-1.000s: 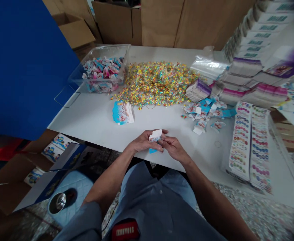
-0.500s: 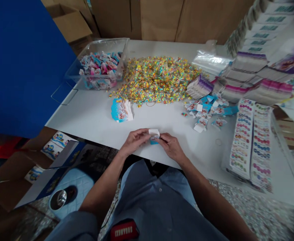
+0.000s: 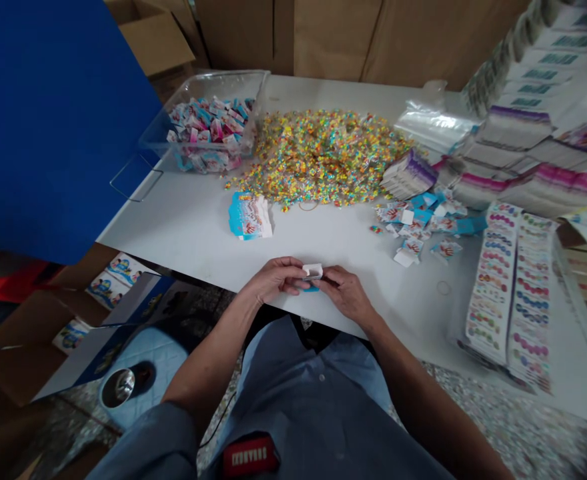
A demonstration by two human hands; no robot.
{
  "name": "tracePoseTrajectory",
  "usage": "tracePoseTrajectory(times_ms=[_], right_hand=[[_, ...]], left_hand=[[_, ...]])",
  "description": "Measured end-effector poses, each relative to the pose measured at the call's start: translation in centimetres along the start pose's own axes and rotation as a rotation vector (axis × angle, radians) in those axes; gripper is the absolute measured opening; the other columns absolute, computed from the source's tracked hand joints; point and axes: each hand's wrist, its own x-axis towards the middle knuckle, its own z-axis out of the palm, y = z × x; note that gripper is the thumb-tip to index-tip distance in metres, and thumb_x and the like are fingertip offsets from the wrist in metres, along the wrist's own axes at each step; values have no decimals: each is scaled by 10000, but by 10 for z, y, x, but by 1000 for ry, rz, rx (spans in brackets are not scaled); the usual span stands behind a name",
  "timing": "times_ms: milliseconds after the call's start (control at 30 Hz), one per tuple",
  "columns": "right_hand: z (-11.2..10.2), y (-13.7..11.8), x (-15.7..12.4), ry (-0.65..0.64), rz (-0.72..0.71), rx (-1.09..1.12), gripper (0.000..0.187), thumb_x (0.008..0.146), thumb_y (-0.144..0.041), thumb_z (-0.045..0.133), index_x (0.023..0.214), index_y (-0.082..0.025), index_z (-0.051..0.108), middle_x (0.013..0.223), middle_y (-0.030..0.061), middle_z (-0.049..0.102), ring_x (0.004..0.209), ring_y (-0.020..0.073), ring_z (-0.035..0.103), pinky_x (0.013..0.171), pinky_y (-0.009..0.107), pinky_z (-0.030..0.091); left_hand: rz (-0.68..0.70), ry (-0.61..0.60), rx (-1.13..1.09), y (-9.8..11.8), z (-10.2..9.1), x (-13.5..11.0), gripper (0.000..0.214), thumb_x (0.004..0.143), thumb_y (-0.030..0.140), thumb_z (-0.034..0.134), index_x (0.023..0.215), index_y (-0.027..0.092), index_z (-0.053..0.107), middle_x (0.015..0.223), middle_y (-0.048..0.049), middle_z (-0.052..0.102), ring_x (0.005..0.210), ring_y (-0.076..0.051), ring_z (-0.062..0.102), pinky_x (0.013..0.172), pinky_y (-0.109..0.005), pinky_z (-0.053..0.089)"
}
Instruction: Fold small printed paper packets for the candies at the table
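Observation:
Between my two hands, just above the table's near edge, is a small blue-and-white carton (image 3: pixel 312 271) with its white top end standing open. My left hand (image 3: pixel 276 278) grips its left side with the fingers closed on it. From the other side my right hand (image 3: pixel 344 291) pinches it between thumb and fingers. Farther up the table lies a stack of flat printed blue-and-white cartons (image 3: pixel 250 217). To the right sits a loose group of folded small cartons (image 3: pixel 421 220). Behind them spreads a wide pile of tiny wrapped colourful pieces (image 3: pixel 323 157).
A clear plastic tub (image 3: pixel 263 100) of small pink and blue cartons stands at the back left. Bundled purple-edged cards (image 3: pixel 408 175) and long printed sticker strips (image 3: pixel 493 287) occupy the right. A blue panel (image 3: pixel 58 120) rises at the left, above an opened cardboard box (image 3: pixel 18 360).
The small carton has tilted, so its open white end now faces up more. My left fingers have shifted around it. The whole view has moved slightly.

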Motion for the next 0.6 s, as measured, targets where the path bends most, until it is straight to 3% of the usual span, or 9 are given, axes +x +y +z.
tracePoseTrajectory(times_ms=[100, 200, 300, 600], right_hand=[[-7, -1, -2, -42, 161, 266, 358, 937, -498, 661, 1195, -270, 759, 914, 30, 740, 740, 176, 626, 701, 317, 507], [-8, -3, -1, -18, 292, 456, 342, 918, -523, 675, 1057, -238, 804, 769, 12, 701, 625, 137, 559, 614, 286, 473], [-7, -7, 4, 13, 362, 507, 316, 849, -519, 751, 935, -222, 820, 700, 5, 670, 611, 131, 543, 587, 275, 457], [-12, -17, 6, 55, 380, 477, 278, 793, -450, 803, 931, -211, 832, 671, -3, 682, 573, 116, 521, 547, 262, 444]], left_hand=[[14, 58, 30, -3, 4, 2, 295, 667, 143, 879, 887, 119, 683, 805, -76, 775, 637, -183, 764, 481, -190, 552], [51, 93, 37, -8, 6, 3, 282, 681, 162, 878, 892, 119, 696, 830, -80, 781, 649, -177, 763, 496, -191, 552], [78, 97, 38, -11, 7, 3, 281, 690, 189, 886, 888, 113, 703, 847, -89, 785, 663, -174, 763, 522, -201, 566], [107, 68, 41, -16, 11, 3, 274, 704, 190, 881, 893, 108, 700, 819, -78, 774, 657, -168, 755, 543, -219, 586]])
